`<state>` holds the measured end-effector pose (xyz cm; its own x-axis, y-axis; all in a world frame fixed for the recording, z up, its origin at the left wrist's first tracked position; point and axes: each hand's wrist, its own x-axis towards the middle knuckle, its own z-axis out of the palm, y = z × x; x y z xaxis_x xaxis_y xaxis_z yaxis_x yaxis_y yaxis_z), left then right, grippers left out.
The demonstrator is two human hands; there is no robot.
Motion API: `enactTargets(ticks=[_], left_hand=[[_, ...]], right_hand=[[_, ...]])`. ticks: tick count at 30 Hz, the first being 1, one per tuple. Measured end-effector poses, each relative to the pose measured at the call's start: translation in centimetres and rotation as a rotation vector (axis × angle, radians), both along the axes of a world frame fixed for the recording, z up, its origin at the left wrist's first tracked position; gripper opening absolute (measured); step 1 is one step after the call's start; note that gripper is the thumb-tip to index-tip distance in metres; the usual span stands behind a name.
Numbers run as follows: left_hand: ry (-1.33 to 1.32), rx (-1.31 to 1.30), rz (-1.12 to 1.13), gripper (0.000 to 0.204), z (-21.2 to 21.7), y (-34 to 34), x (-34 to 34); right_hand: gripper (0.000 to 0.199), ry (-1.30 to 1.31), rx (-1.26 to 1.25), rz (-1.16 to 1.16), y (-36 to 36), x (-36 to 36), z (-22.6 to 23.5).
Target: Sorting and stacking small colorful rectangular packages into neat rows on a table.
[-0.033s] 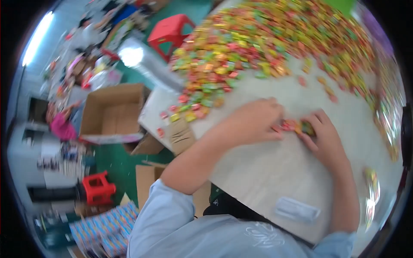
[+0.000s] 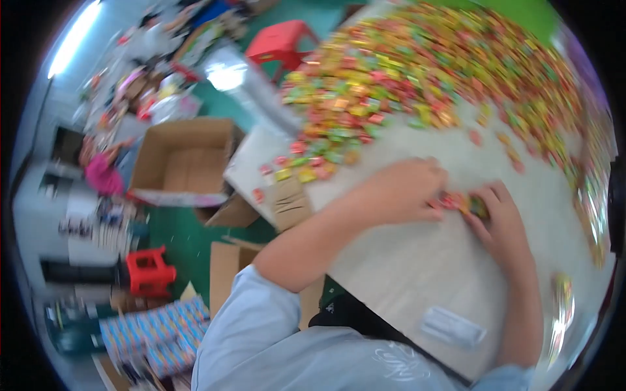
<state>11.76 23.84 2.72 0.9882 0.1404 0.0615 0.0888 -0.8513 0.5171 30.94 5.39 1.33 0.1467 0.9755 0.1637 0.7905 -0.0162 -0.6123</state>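
Observation:
Just right of the table's middle, my two hands meet at a short row of small wrapped candies. My left hand (image 2: 417, 190) is curled, thumb and fingers closed at the row's left end, by the red candies (image 2: 450, 200). At the other end my right hand (image 2: 501, 218) has its thumb and fingers closed round yellow-green candies (image 2: 478, 207). Blur hides the exact finger contact. Beyond both hands spreads a big pile of shiny wrapped candies (image 2: 391, 85) in red, yellow, green and orange.
A pale table (image 2: 398, 274) carries a flat whitish packet (image 2: 453, 326) near its front edge and a brown cardboard piece (image 2: 291, 203) at left. An open carton (image 2: 186, 163) stands left of the table. Red stools (image 2: 150, 270) and clear plastic (image 2: 596, 169) flank it.
The whole view has shifted slightly, so the table and pile sit further right and a little lower. Both hands keep nearly the same pose at the row of candies.

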Motion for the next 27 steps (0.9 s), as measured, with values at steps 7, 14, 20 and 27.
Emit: enactTargets(ticks=[7, 14, 20, 27], left_hand=[[-0.101, 0.057, 0.006, 0.029, -3.2, -1.5, 1.6], [-0.101, -0.013, 0.013, 0.026, -3.6, -0.9, 1.3], [-0.120, 0.005, -0.006, 0.025, -3.9, -1.4, 2.1], [-0.162, 0.000, -0.008, 0.028, -4.5, -1.9, 2.5]], right_hand=[[0.042, -0.035, -0.038, -0.043, -2.1, 0.1, -0.3], [0.041, 0.020, -0.084, -0.041, -1.6, -0.2, 0.1], [0.044, -0.014, -0.089, -0.047, -1.8, 0.3, -0.3], [0.044, 0.001, -0.092, -0.051, -2.1, 0.2, -0.6]])
